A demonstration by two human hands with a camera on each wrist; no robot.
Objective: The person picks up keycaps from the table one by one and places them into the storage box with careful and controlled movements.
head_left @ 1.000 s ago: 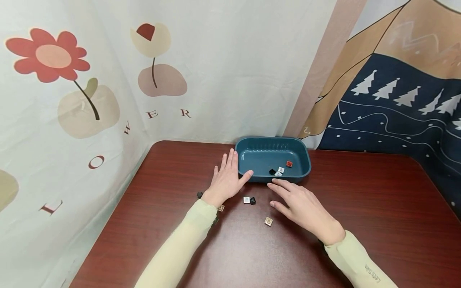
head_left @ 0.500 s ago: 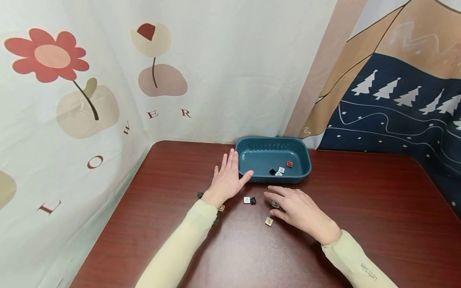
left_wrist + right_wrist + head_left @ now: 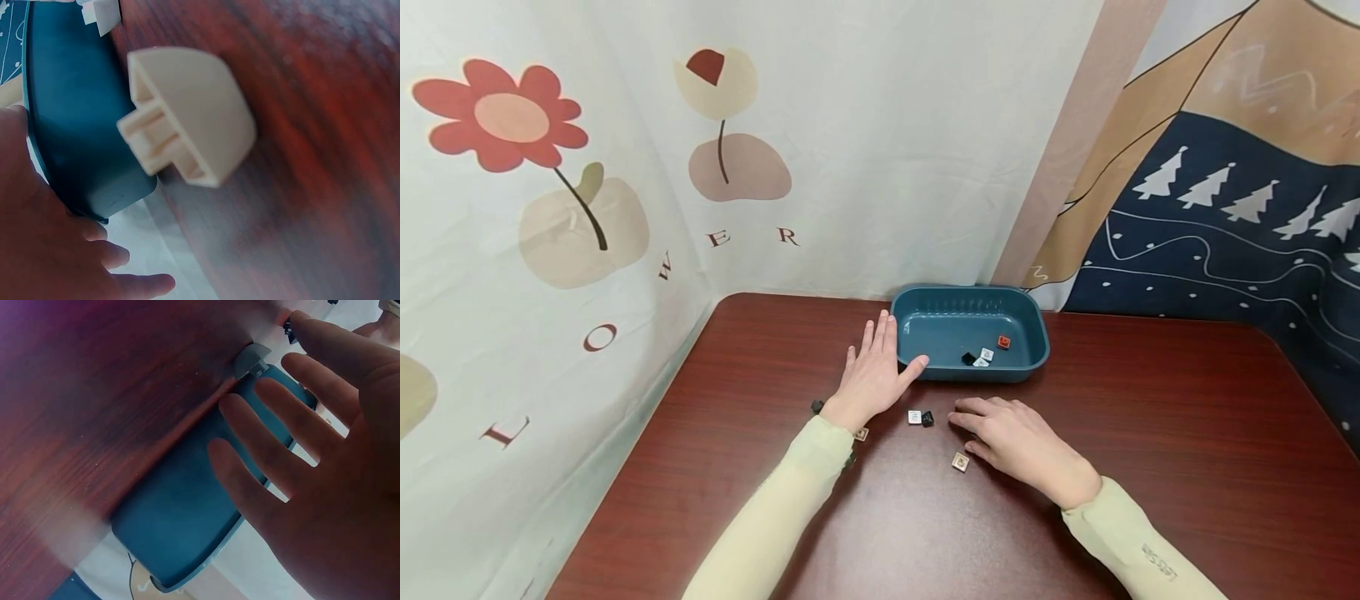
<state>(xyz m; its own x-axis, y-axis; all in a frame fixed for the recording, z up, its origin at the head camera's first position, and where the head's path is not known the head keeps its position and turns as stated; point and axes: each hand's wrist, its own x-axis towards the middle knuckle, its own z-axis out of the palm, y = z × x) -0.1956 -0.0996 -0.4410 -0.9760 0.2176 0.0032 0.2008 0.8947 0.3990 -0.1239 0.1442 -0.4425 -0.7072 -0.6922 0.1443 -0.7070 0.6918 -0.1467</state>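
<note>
My left hand (image 3: 874, 379) rests with straight fingers at the left end of a teal plastic bin (image 3: 917, 372). Relaxed fingers of my right hand (image 3: 1018, 437) reach over the table in front of the bin. Near their tips the right wrist view shows a grey keycap (image 3: 250, 360), which the hand hides in the head view. Left of the right hand lie a white keycap (image 3: 914, 417) and a black keycap (image 3: 927, 418), side by side. A beige keycap (image 3: 960, 462) lies nearer the front. Beside the left wrist is another beige keycap (image 3: 194, 115), large in the left wrist view.
Inside the bin are a red keycap (image 3: 1003, 342), a black one and two white ones. A dark keycap (image 3: 817, 407) shows left of the left wrist, and a dark green one (image 3: 850, 459) lies partly under the sleeve. Printed curtains hang behind the brown table (image 3: 1150, 400).
My right hand has drawn back from the bin's front rim toward the table, over a grey keycap that showed half a second ago. The left hand has stayed in place.
</note>
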